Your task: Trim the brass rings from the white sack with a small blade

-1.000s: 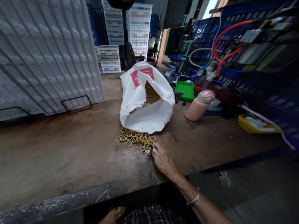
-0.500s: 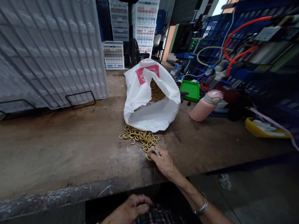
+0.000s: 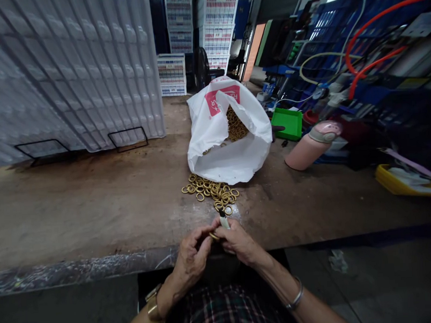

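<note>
My left hand (image 3: 192,256) and my right hand (image 3: 237,242) meet at the near edge of the worn workbench (image 3: 95,211). Between their fingertips they pinch a single gold ring (image 3: 214,236). My right hand also grips a small white and black tool (image 3: 224,221) that sticks up from its fingers. Just beyond the hands lies a loose pile of gold rings (image 3: 211,190). Behind the pile, a white plastic bag (image 3: 228,132) with red print gapes open, with more rings inside.
A tall stack of translucent plastic trays (image 3: 69,72) leans at the back left. A pink bottle (image 3: 310,147) lies right of the bag, with a green tray (image 3: 287,124) behind it and a yellow tray (image 3: 400,183) at far right. White crates and machinery with hoses stand beyond.
My right hand drew one ring from the pile back to the bench edge. My left hand rose from my lap and closed on that ring. The view shifted slightly.
</note>
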The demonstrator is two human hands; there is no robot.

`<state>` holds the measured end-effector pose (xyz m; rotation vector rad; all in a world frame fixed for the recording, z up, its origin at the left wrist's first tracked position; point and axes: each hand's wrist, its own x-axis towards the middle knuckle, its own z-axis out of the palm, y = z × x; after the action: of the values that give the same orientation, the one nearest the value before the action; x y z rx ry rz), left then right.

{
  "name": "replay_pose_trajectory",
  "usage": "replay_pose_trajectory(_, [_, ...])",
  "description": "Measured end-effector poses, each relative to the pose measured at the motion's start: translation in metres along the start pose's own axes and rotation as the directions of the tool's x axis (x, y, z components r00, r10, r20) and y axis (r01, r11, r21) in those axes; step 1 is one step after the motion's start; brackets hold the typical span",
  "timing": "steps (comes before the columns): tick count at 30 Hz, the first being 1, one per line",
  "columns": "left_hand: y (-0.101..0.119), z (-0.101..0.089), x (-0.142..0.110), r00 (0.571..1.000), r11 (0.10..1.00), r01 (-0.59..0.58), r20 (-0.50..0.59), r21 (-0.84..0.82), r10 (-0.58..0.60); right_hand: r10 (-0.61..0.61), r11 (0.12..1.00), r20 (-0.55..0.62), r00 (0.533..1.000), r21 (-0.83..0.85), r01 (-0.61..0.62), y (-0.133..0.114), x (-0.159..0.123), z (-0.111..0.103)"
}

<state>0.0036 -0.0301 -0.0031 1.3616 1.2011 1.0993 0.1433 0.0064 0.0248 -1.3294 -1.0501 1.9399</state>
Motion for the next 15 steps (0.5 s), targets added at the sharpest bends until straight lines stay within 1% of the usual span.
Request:
replay_pose_trajectory(3, [0.0047,0.0010,-0.0010,0.995,0.996,0.084,-0.055,-0.006,-0.085,0.020,0.999,0.056,0.998,0.042,-0.022,0.0020,0.0005,0.0011])
replay_pose_trajectory(5, [0.0071,0.0008,-0.0013,0.988,0.991,0.129,-0.078,-0.024,-0.131,-0.008,1.000,0.032,0.999,-0.008,0.008,0.0033,0.0028,0.0002])
replay_pose_trajectory(6, [0.0076,0.0005,-0.0011,0.986,0.990,0.139,-0.089,-0.028,-0.141,-0.043,0.997,0.000,0.999,-0.057,0.043,0.0039,0.0042,-0.0008])
replay_pose_trajectory(8, [0.0073,-0.0001,-0.0005,0.983,0.991,0.132,-0.129,0.008,-0.130,-0.159,0.973,-0.080,0.984,-0.182,0.143,0.0045,0.0061,-0.0032])
replay_pose_trajectory(9, [0.0068,-0.0004,-0.0002,0.983,0.992,0.119,-0.146,0.044,-0.112,-0.229,0.948,-0.105,0.968,-0.251,0.197,0.0046,0.0064,-0.0042])
replay_pose_trajectory(11, [0.0057,-0.0005,0.0000,0.986,0.990,0.089,-0.150,0.113,-0.072,-0.354,0.879,-0.115,0.928,-0.379,0.288,0.0049,0.0061,-0.0049])
replay_pose_trajectory(13, [0.0053,0.0000,-0.0001,0.990,0.988,0.068,-0.132,0.142,-0.049,-0.421,0.815,-0.104,0.901,-0.479,0.326,0.0057,0.0055,-0.0035])
replay_pose_trajectory(15, [0.0058,0.0010,-0.0005,0.991,0.990,0.061,-0.124,0.128,-0.045,-0.438,0.782,-0.105,0.893,-0.534,0.321,0.0070,0.0057,-0.0005])
